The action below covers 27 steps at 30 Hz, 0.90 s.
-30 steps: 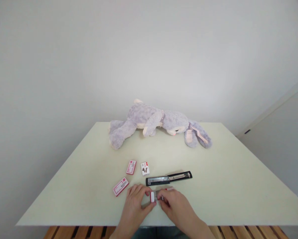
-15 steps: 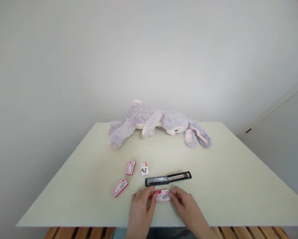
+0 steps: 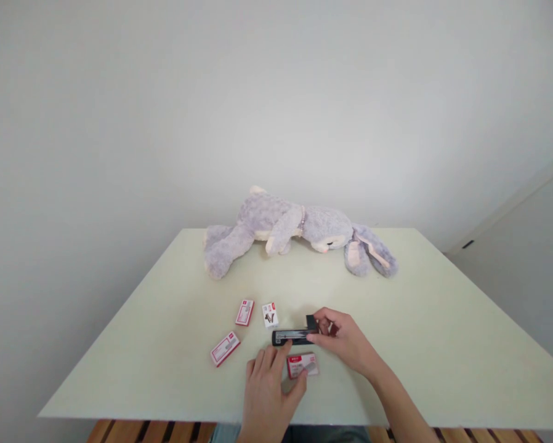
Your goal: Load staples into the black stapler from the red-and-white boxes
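Observation:
A black stapler (image 3: 289,336) lies unfolded on the table, with its silvery metal track showing. My right hand (image 3: 345,338) is closed on its right-hand part, thumb in front and fingers behind; that part stands tilted up and is partly hidden by the fingers. My left hand (image 3: 271,381) is open, fingers spread, with the index fingertip at the stapler's near edge. Its thumb touches the near edge of a red and white staple box (image 3: 299,364), which lies flat just in front of the stapler.
Two red and white boxes, one higher (image 3: 244,312) and one nearer (image 3: 225,349), lie to the left. A small white box (image 3: 270,315) with a stapler picture lies behind the stapler. A lavender plush rabbit (image 3: 276,224) stretches across the back of the pale table (image 3: 424,344), against the wall.
My right hand has left the staple box, moved up and taken hold of the stapler's right part, which has swung upward. My left index finger has shifted onto the stapler's near edge.

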Tool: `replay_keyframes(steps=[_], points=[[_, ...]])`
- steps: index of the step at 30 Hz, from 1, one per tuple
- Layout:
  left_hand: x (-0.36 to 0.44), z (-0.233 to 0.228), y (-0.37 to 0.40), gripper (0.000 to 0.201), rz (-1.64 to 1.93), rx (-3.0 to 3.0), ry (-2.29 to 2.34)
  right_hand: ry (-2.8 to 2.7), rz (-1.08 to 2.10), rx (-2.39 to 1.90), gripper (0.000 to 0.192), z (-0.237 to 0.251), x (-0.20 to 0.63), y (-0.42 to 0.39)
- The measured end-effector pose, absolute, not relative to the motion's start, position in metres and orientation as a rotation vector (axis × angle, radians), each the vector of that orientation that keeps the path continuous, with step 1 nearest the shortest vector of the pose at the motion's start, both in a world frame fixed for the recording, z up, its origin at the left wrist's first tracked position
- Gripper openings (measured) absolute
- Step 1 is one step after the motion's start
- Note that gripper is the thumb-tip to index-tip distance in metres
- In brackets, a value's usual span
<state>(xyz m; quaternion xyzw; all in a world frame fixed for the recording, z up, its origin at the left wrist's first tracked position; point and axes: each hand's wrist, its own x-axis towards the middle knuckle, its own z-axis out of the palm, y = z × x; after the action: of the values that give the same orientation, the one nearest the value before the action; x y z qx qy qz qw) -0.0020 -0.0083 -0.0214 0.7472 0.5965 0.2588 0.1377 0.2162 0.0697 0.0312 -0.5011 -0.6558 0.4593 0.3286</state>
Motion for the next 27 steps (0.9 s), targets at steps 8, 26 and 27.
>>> replay_keyframes(steps=[8, 26, 27], points=[[0.004, -0.01, -0.01, 0.04, 0.704, 2.126, 1.757, -2.062, 0.872, -1.352, 0.013, 0.026, 0.176, 0.076], [-0.114, -0.024, -0.008, 0.025, 0.86, 2.211, 1.982, -2.049, 0.772, -1.548, 0.013, 0.02, 0.202, 0.066], [-0.12, -0.024, -0.003, 0.024, 0.855, 2.214, 1.937, -2.043, 0.77, -1.552, 0.014, 0.021, 0.202, 0.065]])
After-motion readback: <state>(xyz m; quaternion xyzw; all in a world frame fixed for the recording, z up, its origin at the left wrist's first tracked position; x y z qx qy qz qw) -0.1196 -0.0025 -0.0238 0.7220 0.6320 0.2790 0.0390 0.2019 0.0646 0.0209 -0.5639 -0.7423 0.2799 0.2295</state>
